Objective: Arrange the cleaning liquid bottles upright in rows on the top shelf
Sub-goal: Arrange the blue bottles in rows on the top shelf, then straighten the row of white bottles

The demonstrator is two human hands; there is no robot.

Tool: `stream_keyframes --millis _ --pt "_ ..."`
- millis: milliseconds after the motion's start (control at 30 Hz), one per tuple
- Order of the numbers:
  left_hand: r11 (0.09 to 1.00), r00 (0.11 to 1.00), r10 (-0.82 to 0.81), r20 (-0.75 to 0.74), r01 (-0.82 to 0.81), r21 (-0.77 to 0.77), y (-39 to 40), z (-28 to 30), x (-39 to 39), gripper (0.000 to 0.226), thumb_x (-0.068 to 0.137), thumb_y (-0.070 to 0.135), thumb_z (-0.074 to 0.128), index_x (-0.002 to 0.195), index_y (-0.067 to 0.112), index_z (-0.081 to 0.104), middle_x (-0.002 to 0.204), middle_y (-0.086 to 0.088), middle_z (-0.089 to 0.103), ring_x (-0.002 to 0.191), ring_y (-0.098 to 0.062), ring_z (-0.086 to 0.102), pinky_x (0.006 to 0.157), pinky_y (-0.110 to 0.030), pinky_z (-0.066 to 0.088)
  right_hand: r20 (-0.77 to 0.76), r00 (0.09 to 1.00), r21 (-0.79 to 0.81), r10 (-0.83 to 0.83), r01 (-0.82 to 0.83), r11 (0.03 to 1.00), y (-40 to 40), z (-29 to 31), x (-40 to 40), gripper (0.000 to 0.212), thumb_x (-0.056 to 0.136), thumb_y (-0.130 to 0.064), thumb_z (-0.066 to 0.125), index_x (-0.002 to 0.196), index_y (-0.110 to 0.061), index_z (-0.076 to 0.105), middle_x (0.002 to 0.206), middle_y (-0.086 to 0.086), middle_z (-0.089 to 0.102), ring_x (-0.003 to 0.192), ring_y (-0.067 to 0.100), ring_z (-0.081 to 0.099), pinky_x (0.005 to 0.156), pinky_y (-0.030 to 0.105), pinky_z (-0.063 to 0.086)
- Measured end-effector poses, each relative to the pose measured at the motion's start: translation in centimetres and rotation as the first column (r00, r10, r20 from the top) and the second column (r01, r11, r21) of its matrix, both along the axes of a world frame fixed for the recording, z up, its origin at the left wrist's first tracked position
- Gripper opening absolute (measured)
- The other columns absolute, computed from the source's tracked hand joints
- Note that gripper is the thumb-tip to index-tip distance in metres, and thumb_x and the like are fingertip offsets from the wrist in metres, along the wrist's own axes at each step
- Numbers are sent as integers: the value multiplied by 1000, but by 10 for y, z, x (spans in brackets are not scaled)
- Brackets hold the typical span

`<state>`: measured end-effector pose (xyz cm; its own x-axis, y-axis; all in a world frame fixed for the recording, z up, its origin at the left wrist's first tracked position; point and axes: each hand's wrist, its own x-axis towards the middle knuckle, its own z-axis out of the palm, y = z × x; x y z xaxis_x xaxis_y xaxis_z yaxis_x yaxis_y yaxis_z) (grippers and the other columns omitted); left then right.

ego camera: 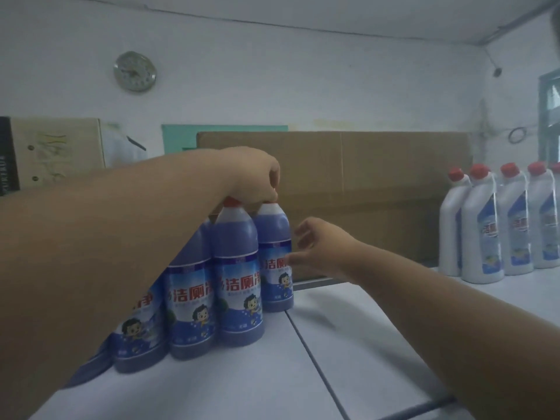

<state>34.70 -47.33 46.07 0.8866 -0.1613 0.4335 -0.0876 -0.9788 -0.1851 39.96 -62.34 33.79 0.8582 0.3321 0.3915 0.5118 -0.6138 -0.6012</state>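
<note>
Head view shows the left hand pinching the cap of the back blue bottle on the top shelf. The right hand touches its side with loose fingers. It looks full and heavy (smooth plastic, maybe slippery), so hold the body low.

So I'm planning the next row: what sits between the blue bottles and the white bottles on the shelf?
Nothing: in the head view, bare shelf separates the blue bottles from the white bottles.
</note>
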Motion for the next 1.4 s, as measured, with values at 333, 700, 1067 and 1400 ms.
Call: stream_keyframes --millis 333,700,1067,1400 --pt "996 996 92 1 -92 21 -11 5 20 17 91 31 67 108 31 70 104 8 64 86 -11 58 70 -29 50 -106 953 118 283 -271 955 15 -21 33 47 78 -21 84 118 -20 59 106 -2 70 96 17 69 89 40 59" --pt "992 995 99 12 -98 -79 -15 5 19 21 93 28 67 112 29 73 90 14 60 80 -4 54 61 -21 44 -52 952 99 300 -294 951 11 -27 36 45 82 -27 80 119 -22 54 108 -2 67 97 16 66 89 37 57" --pt "999 999 25 24 -25 33 -5 -2 9 32 94 38 62 124 28 67 114 8 68 100 -16 59 81 -29 47 387 922 222 -23 -69 973 -16 -2 15 33 88 -37 72 111 -30 49 99 -15 58 88 0 58 64 9 37" --pt "977 967 -206 148 211 -17 -14 -18 -15 28 93 41 63 118 29 64 110 8 64 100 -15 59 90 -35 52 645 736 262 -205 40 964 -56 39 -31 23 87 -29 71 102 -25 54 93 -6 63 78 6 60 65 8 39"
